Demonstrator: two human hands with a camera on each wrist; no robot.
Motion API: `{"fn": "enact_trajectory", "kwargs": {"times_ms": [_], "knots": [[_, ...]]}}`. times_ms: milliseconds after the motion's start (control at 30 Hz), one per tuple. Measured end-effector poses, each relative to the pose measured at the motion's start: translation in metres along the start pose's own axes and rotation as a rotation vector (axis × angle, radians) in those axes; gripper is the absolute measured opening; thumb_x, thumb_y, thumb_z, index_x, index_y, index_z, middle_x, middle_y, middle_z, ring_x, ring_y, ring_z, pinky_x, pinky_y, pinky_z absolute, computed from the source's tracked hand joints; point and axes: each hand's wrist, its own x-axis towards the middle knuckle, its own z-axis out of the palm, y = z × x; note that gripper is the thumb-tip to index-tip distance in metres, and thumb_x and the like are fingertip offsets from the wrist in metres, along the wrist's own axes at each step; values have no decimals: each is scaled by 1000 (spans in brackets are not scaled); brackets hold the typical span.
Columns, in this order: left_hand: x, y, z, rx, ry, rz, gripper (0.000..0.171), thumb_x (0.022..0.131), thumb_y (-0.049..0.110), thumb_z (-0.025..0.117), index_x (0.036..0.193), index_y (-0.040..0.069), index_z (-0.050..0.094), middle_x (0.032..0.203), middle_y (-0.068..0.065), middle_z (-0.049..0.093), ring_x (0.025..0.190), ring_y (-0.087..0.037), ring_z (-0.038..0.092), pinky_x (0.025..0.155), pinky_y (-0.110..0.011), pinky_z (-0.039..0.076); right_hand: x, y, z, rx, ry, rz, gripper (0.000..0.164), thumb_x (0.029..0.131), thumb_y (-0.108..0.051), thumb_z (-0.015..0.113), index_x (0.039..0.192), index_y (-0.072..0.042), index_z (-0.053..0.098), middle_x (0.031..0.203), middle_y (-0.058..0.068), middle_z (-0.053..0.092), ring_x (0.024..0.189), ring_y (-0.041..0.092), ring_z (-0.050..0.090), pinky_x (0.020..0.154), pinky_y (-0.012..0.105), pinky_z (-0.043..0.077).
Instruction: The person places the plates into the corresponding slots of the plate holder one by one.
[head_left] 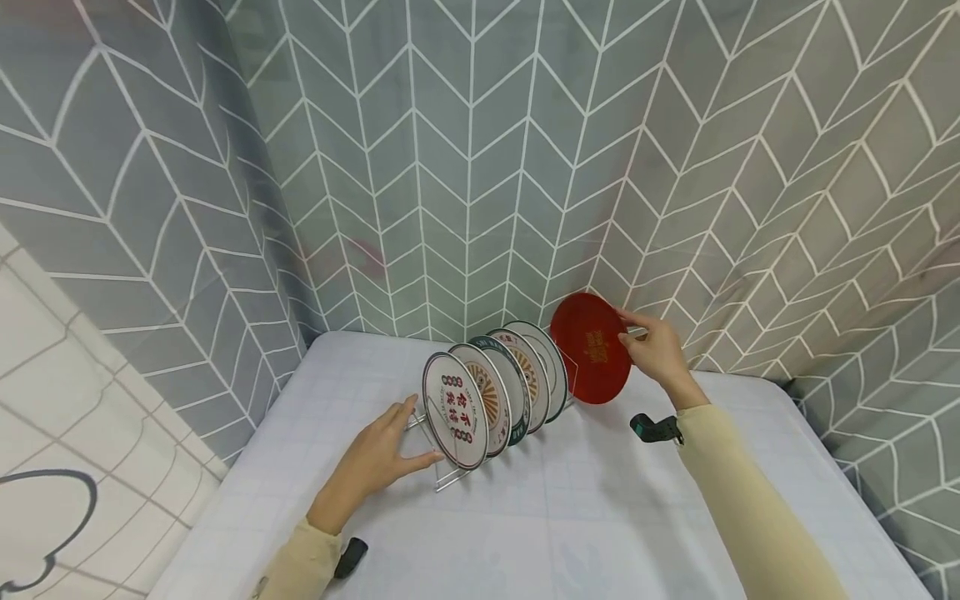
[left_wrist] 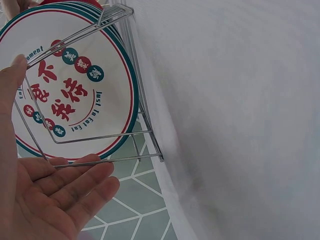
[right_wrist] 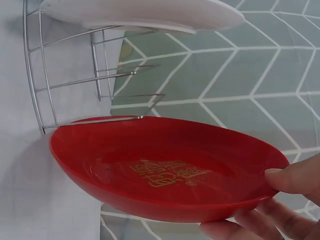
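My right hand (head_left: 657, 352) pinches the rim of a red plate (head_left: 588, 350) between thumb and fingers. Gold characters mark the plate's middle (right_wrist: 172, 172). The plate stands tilted at the right end of a wire dish rack (right_wrist: 82, 80), its edge beside the end wire. At the rack's other end, my left hand (head_left: 382, 450) has its fingers extended and spread. Its thumb and fingers (left_wrist: 75, 192) lie against the end wires, near a white plate (head_left: 455, 410) with red characters and a green rim. Behind that one, several patterned plates (head_left: 517, 367) stand in the rack.
A white cloth (head_left: 517, 533) covers the table under the rack. Grey-green chevron fabric (head_left: 480, 167) hangs close behind and along the sides. At the left lies a white tiled-pattern surface (head_left: 75, 417). Black straps (head_left: 654, 428) are worn at both wrists.
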Motion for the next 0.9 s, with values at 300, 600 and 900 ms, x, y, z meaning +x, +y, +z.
{"fn": "enact_trajectory", "kwargs": {"times_ms": [300,600,900], "knots": [[-1,-2,0,-2,2,0,105,74,65,73,150,2,36,140,-24,52,124,-40,56,100,-52,51,11,-9,19,-106,-10,-71,46,92,-1,59,137,-7,57,126,25,61,94,40,70,63,30,56],[1,0,0,-6,-2,8,104,75,64,73,149,2,36,140,-25,52,123,-41,57,99,-52,51,15,-5,34,-93,14,-108,46,91,3,58,135,-6,59,124,26,60,92,43,70,75,49,61],[0,-2,1,-12,5,4,105,75,65,73,150,3,36,141,-25,51,124,-41,56,100,-52,51,17,3,34,-74,13,-90,48,92,5,57,138,-8,57,120,26,60,95,44,69,77,50,61]]}}
